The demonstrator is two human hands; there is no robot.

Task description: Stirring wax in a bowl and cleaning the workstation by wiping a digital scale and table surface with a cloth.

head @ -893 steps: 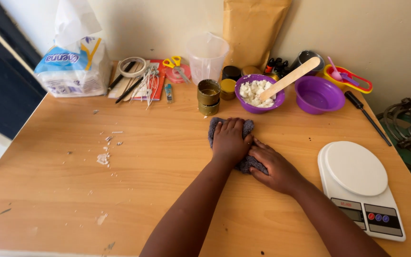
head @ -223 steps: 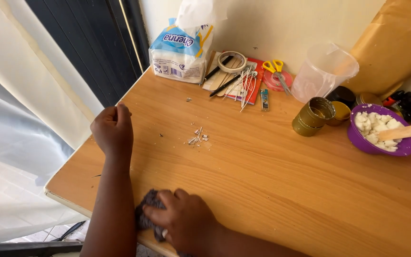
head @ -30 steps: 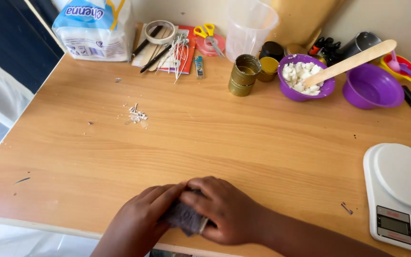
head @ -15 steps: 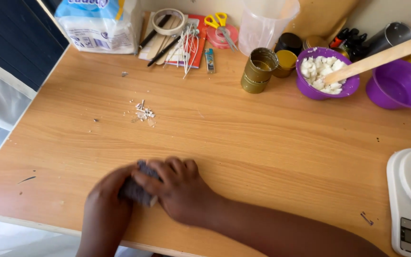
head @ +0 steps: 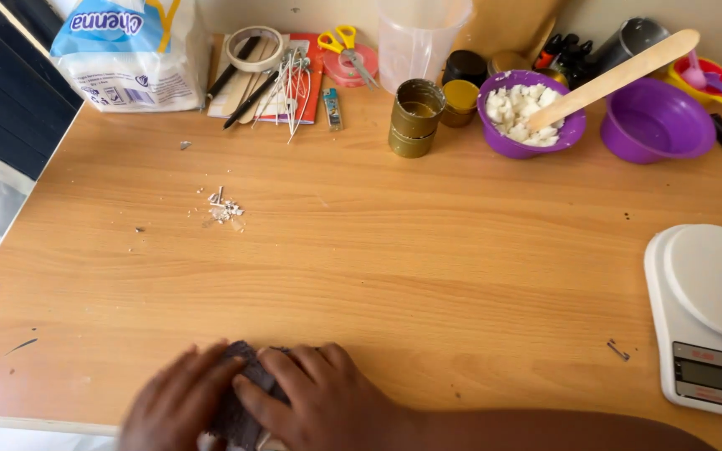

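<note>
My left hand (head: 170, 405) and my right hand (head: 321, 399) both press on a dark grey cloth (head: 242, 391) at the front edge of the wooden table (head: 428, 250). The cloth is bunched between the two hands, with fingers curled over it; part of it is hidden under them. My right forearm reaches in from the lower right. A small heap of white crumbs (head: 225, 207) lies on the table to the far left of the hands.
Along the back stand a white plastic bag (head: 131, 54), tape, wicks and scissors (head: 343, 46), a clear jug (head: 418, 38), gold tins (head: 415, 117), a purple bowl of white chunks (head: 528, 117) with a wooden stick, and another purple bowl (head: 658, 121). A white kitchen scale (head: 708, 309) sits right.
My hands slid the cloth to the left along the table, then drew it back toward the front edge. The view has shifted slightly.
</note>
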